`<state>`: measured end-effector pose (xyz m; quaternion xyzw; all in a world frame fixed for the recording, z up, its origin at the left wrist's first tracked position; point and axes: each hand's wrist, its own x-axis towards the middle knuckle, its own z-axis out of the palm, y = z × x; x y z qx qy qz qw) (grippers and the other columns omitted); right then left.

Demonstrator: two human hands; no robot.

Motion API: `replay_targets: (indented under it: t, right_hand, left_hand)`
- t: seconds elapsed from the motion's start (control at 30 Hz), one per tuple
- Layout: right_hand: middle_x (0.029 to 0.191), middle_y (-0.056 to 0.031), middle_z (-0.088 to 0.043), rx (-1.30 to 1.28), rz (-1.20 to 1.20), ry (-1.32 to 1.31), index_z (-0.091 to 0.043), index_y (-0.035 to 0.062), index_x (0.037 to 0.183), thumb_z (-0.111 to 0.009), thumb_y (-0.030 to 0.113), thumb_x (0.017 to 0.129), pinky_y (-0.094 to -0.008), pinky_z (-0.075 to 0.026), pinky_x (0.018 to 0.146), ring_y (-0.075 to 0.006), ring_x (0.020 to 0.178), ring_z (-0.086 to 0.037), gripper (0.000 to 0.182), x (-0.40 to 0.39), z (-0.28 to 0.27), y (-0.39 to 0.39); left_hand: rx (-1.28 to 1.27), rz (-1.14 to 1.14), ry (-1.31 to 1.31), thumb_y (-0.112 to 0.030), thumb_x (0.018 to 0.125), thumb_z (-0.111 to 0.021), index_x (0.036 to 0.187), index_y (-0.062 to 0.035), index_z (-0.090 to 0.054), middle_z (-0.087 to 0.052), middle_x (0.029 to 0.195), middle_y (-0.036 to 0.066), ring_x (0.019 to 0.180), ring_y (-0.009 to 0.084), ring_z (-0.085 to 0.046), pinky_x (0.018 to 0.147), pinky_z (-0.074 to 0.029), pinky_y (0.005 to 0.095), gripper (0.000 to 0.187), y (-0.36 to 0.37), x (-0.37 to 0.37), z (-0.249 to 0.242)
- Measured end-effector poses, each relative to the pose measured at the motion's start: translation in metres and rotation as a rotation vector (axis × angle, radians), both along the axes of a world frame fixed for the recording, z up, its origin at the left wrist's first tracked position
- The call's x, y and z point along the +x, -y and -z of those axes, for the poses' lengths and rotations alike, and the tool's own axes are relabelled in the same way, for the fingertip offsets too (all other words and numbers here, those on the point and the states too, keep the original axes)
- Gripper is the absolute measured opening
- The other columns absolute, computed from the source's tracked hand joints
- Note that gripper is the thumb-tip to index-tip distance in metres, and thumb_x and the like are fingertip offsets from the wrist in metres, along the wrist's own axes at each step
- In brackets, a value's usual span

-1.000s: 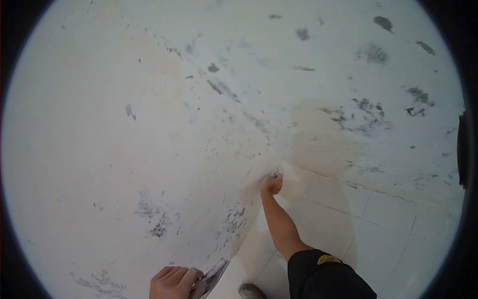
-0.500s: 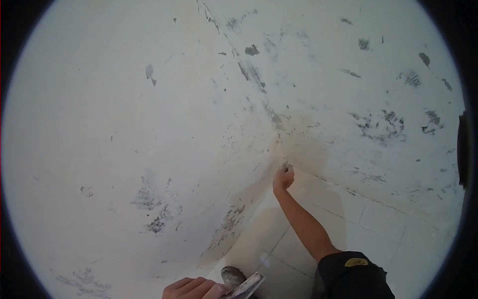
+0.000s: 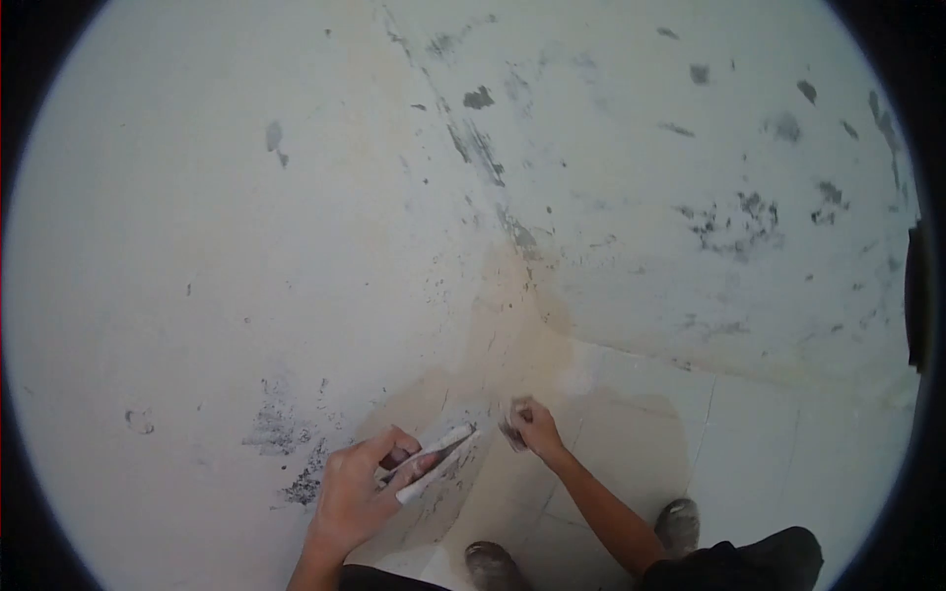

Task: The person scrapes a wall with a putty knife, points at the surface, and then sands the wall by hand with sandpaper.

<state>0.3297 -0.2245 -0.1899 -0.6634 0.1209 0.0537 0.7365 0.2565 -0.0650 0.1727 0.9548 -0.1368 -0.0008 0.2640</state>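
Note:
My left hand (image 3: 360, 488) grips a flat plaster-coated board (image 3: 434, 461) by its edge, held low in front of the wall corner. My right hand (image 3: 530, 428) is closed on a small putty knife (image 3: 510, 430), its blade pointing left toward the board. The two hands are close together, a short gap apart, just above the floor. Behind them two white plastered walls meet in a corner (image 3: 512, 286) with a tan damp-looking patch (image 3: 512, 340) at its foot.
Dark scuffs and chipped spots dot both walls (image 3: 729, 222). Pale floor tiles (image 3: 749, 443) spread to the right. My two dusty shoes (image 3: 680, 522) stand on the tiles near the bottom edge, close to the wall.
My right hand has come down from the corner of the walls to just beside the board. My left hand has risen into view with the board.

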Motion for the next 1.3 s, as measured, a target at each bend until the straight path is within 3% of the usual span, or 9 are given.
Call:
replay_targets:
  t: [0.1, 0.2, 0.33, 0.43, 0.5, 0.6, 0.97, 1.03, 1.3]
  right_hand:
    - [0.124, -0.0196, -0.067, -0.335, -0.526, -0.263, -0.062, 0.0092, 0.134, -0.065, 0.031, 0.097, -0.0413, -0.053, 0.096, -0.0355, 0.111, -0.067, 0.043, -0.043, 0.004, 0.014]
    - [0.133, -0.0224, -0.063, -0.838, -0.47, -0.094, -0.065, 0.0106, 0.133, -0.061, 0.038, 0.099, -0.0427, -0.047, 0.105, -0.0361, 0.121, -0.062, 0.044, -0.071, -0.01, 0.011]
    - [0.128, -0.0194, -0.061, 0.576, -0.454, 0.159, -0.053, 0.0034, 0.142, -0.061, 0.04, 0.101, -0.0478, -0.041, 0.11, -0.0362, 0.126, -0.058, 0.056, -0.06, -0.11, 0.006]
    - [0.117, -0.0173, -0.062, 1.027, -0.308, 0.208, -0.051, 0.0025, 0.141, -0.069, 0.037, 0.096, -0.0475, -0.04, 0.11, -0.0332, 0.12, -0.059, 0.059, -0.08, -0.185, -0.01]
    - [0.118, -0.0134, -0.064, -0.084, 0.325, 0.875, -0.06, 0.0086, 0.13, -0.084, 0.03, 0.081, -0.0415, -0.045, 0.1, -0.0275, 0.111, -0.06, 0.059, -0.089, -0.203, -0.02]
    - [0.105, -0.0104, -0.065, -0.369, 0.225, 1.17, -0.068, 0.0096, 0.109, -0.087, 0.013, 0.069, -0.0415, -0.048, 0.087, -0.026, 0.096, -0.062, 0.044, -0.086, -0.198, -0.013]
    - [0.095, -0.0103, -0.065, -0.033, 0.037, 1.019, -0.065, 0.0026, 0.094, -0.079, -0.005, 0.071, -0.0355, -0.055, 0.073, -0.029, 0.084, -0.066, 0.028, -0.098, -0.173, -0.016]
    - [0.099, -0.0119, -0.068, 0.008, 0.081, 0.972, -0.065, 0.0012, 0.09, -0.078, -0.007, 0.072, -0.0343, -0.057, 0.074, -0.0287, 0.085, -0.07, 0.023, -0.093, -0.172, -0.013]
    - [0.115, -0.0164, -0.069, 0.082, 0.573, 0.365, -0.066, 0.0007, 0.113, -0.066, -0.008, 0.088, -0.0314, -0.061, 0.082, -0.0236, 0.099, -0.073, 0.027, -0.01, -0.081, -0.031]
  left_hand:
    - [0.013, 0.005, -0.067, -0.011, 0.086, -0.08, 0.089, -0.0028, -0.069, -0.066, 0.069, 0.007, 0.064, 0.0105, -0.062, 0.063, -0.05, 0.0279, 0.014, -0.014, 0.021, 0.015]
    - [0.023, -0.014, -0.098, -0.011, 0.086, -0.08, 0.089, -0.0029, -0.07, -0.066, 0.068, 0.006, 0.063, 0.0099, -0.061, 0.062, -0.049, 0.0275, 0.014, -0.017, 0.027, 0.027]
    - [0.081, 0.087, 0.043, -0.018, 0.087, -0.079, 0.093, -0.0057, -0.07, -0.069, 0.072, 0.011, 0.061, 0.0205, -0.066, 0.06, -0.052, 0.0326, 0.017, -0.019, 0.02, 0.034]
    - [0.102, 0.069, 0.073, -0.019, 0.086, -0.08, 0.09, -0.0052, -0.069, -0.069, 0.072, 0.011, 0.06, 0.0206, -0.067, 0.059, -0.053, 0.0324, 0.018, -0.012, 0.012, 0.034]
    - [0.127, -0.006, -0.02, -0.019, 0.085, -0.079, 0.088, -0.0053, -0.068, -0.068, 0.07, 0.011, 0.06, 0.0202, -0.067, 0.059, -0.052, 0.0319, 0.017, -0.006, 0.007, 0.03]
    - [0.154, -0.098, -0.191, -0.017, 0.085, -0.077, 0.084, -0.0046, -0.067, -0.067, 0.066, 0.01, 0.059, 0.0176, -0.066, 0.058, -0.051, 0.0308, 0.016, 0.002, 0.001, 0.021]
    - [-0.113, -0.213, -0.626, -0.023, 0.089, -0.074, 0.082, -0.0009, -0.062, -0.06, 0.069, 0.002, 0.063, 0.0098, -0.054, 0.061, -0.043, 0.0283, 0.026, -0.004, 0.011, 0.047]
    - [-0.324, -0.13, -0.436, -0.021, 0.095, -0.065, 0.096, -0.0021, -0.061, -0.061, 0.087, 0.006, 0.076, 0.013, -0.057, 0.073, -0.048, 0.0302, 0.019, 0.003, 0.006, 0.043]
    - [-0.061, 0.056, 0.468, -0.032, 0.093, -0.066, 0.094, -0.0008, -0.059, -0.056, 0.084, 0.007, 0.081, 0.0186, -0.052, 0.076, -0.039, 0.0331, 0.032, -0.048, -0.01, 0.019]
